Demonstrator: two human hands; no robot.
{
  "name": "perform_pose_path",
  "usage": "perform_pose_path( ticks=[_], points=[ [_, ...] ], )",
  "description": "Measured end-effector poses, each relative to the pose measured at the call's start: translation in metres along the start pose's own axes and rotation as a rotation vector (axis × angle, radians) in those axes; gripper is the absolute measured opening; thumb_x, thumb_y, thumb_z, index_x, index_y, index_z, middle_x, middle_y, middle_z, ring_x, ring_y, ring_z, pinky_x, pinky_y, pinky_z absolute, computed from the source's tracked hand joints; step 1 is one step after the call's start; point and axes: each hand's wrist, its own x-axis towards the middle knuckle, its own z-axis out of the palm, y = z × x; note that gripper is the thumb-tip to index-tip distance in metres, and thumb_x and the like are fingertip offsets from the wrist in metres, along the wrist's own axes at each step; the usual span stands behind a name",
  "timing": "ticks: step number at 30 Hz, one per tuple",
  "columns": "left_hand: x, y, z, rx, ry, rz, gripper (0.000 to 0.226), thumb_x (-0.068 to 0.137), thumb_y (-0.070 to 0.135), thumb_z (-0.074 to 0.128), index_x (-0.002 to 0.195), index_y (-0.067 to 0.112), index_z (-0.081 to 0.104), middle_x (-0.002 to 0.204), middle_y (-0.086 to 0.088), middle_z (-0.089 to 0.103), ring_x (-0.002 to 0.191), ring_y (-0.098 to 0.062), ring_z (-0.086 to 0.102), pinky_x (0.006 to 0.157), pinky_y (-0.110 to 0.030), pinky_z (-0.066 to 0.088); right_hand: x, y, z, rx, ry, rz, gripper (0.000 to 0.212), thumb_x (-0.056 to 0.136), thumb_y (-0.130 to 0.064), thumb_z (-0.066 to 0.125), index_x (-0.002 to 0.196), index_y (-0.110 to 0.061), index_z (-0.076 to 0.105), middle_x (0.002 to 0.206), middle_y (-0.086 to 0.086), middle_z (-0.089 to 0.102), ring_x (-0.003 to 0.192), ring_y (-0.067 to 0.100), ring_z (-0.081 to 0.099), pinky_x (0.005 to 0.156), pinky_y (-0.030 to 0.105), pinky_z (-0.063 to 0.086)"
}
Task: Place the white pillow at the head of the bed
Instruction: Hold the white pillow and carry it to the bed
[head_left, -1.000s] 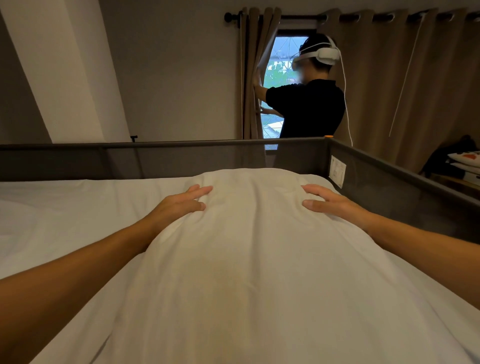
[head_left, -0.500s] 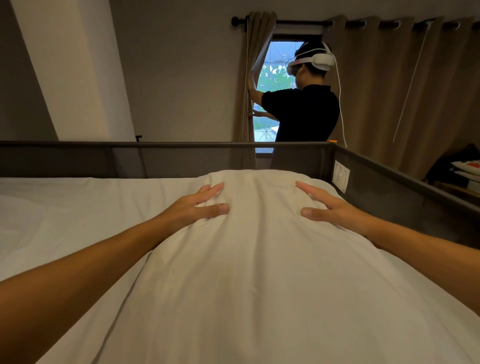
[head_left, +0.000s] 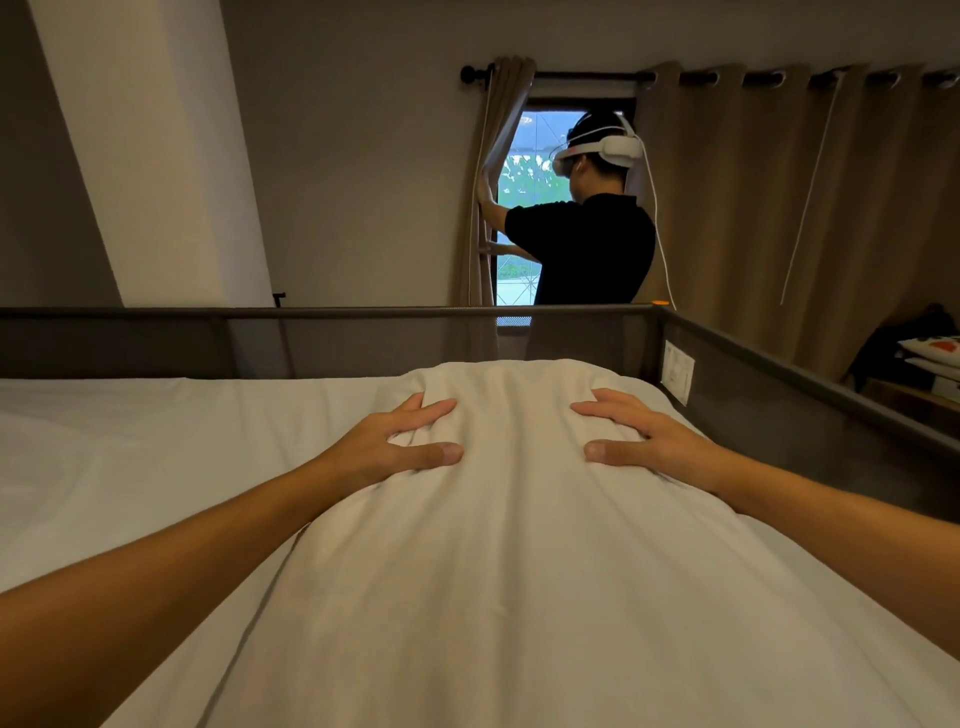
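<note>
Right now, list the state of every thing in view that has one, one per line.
Pillow: lying on the bed, far end near the rail, creased under both hands.
Left hand: flat, fingers spread, pressing the pillow.
Right hand: flat, fingers spread, pressing the pillow.
Sheet: spread, lightly wrinkled.
Left curtain: pulled aside by a person.
Right curtain: drawn.
Window: uncovered, daylight showing.

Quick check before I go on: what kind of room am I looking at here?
Most likely a bedroom. A bed with a white sheet and a grey rail fills the view, both hands rest on a white pillow, and brown curtains hang at a window behind.
</note>
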Motion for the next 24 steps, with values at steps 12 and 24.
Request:
perform_pose_path(
  ticks=[12, 24],
  points=[
    [-0.024, 0.069, -0.065, 0.056, 0.185, 0.182, 0.078, 0.051, 0.065, 0.077, 0.125, 0.053, 0.057, 0.160, 0.011, 0.020, 0.140, -0.012, 0.031, 0.113, -0.039, 0.027, 0.001, -0.088, -0.040, -0.090, 0.167, -0.279, 0.079, 0.053, -0.052, 0.077, 0.128, -0.041, 0.054, 0.150, -0.017, 0.026, 0.133, 0.001, 0.029, 0.105, 0.022, 0.024],
    [-0.100, 0.172, -0.144, 0.196, 0.458, 0.227, 0.057, 0.067, 0.047, 0.079, 0.121, 0.042, 0.063, 0.154, 0.005, 0.036, 0.131, -0.008, 0.042, 0.102, -0.022, 0.029, -0.002, -0.206, -0.071, -0.057, 0.185, -0.516, 0.066, 0.065, -0.041, 0.078, 0.127, -0.040, 0.055, 0.145, -0.017, 0.033, 0.123, 0.001, 0.034, 0.098, 0.022, 0.027]
  ],
)
